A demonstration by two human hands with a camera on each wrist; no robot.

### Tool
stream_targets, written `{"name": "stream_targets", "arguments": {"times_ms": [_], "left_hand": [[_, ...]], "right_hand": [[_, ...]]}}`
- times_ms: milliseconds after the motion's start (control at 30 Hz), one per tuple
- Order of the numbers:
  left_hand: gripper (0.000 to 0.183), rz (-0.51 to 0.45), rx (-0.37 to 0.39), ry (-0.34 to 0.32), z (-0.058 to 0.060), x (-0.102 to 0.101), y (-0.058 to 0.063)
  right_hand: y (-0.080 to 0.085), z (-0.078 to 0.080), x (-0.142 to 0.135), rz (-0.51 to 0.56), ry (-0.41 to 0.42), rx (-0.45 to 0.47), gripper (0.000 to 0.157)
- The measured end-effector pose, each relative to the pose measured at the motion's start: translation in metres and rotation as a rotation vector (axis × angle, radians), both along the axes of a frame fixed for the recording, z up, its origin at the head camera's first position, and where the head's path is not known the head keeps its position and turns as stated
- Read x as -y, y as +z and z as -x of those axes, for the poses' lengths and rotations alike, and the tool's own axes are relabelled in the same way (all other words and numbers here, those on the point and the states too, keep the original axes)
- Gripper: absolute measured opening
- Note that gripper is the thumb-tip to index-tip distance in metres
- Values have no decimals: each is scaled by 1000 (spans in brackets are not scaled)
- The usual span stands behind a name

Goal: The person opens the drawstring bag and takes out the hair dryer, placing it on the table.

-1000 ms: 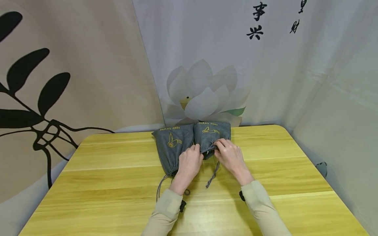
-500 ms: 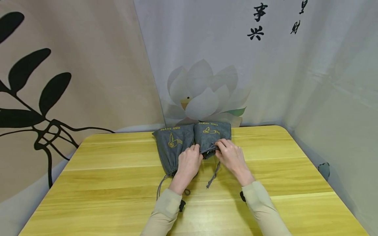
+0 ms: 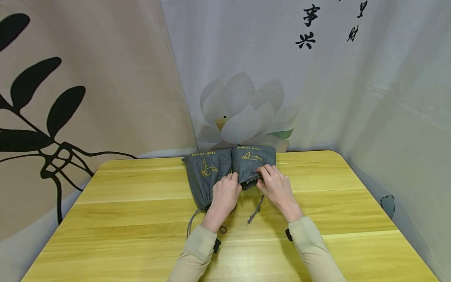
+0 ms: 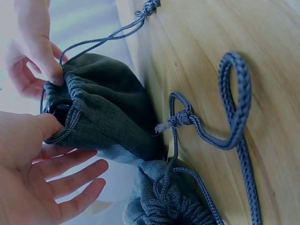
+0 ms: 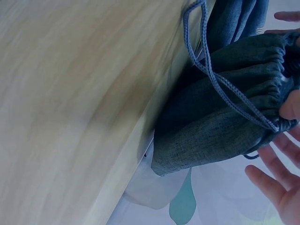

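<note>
Two grey drawstring bags with yellow "Hair Dryer" print lie side by side at the table's far edge. At the mouth of the right-hand bag [image 3: 253, 164], my left hand [image 3: 225, 194] pinches the left side of the rim between thumb and fingers. My right hand [image 3: 276, 186] pinches the opposite side. The mouth is parted, and something black [image 4: 61, 108] shows inside; most of it is hidden by cloth. A knotted drawstring [image 5: 220, 84] hangs from this bag's right side. The left-hand bag [image 3: 206, 180] has its neck gathered, partly behind my left wrist.
The wooden table [image 3: 123, 219] extends to both sides. A loop of the left-hand bag's cord [image 4: 234, 103] lies on the tabletop near my left wrist. Behind the table hangs a printed curtain [image 3: 243, 109] with a lotus flower.
Both hands keep nearly the same place. Around my right fingers the bunched cloth and cord have flattened a little, and the hanging cord has shifted slightly.
</note>
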State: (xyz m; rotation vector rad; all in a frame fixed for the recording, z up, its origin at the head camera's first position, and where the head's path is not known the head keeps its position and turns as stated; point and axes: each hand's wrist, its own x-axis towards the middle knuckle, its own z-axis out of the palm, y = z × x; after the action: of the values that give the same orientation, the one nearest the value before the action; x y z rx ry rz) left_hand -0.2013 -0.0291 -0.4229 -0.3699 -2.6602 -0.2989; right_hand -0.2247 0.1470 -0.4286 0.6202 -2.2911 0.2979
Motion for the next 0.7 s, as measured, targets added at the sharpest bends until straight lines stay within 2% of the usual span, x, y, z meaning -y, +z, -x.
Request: {"name": "stream_targets", "arguments": {"times_ms": [167,367,500,700], "left_hand": [[14,4,-7,-10,0,0,0],[13,12,-19,-13,1,0,0],[12,17,-23,-9,1,1,-1],[12,23,-34,-15,1,1,-2]], "right_hand": [[-1,1,1,17,-32,33,30],[1,0,-1,54,-66,126,37],[2,-1,-3,59,-54,167,31],[1,0,-5,53,-33,167,22]]}}
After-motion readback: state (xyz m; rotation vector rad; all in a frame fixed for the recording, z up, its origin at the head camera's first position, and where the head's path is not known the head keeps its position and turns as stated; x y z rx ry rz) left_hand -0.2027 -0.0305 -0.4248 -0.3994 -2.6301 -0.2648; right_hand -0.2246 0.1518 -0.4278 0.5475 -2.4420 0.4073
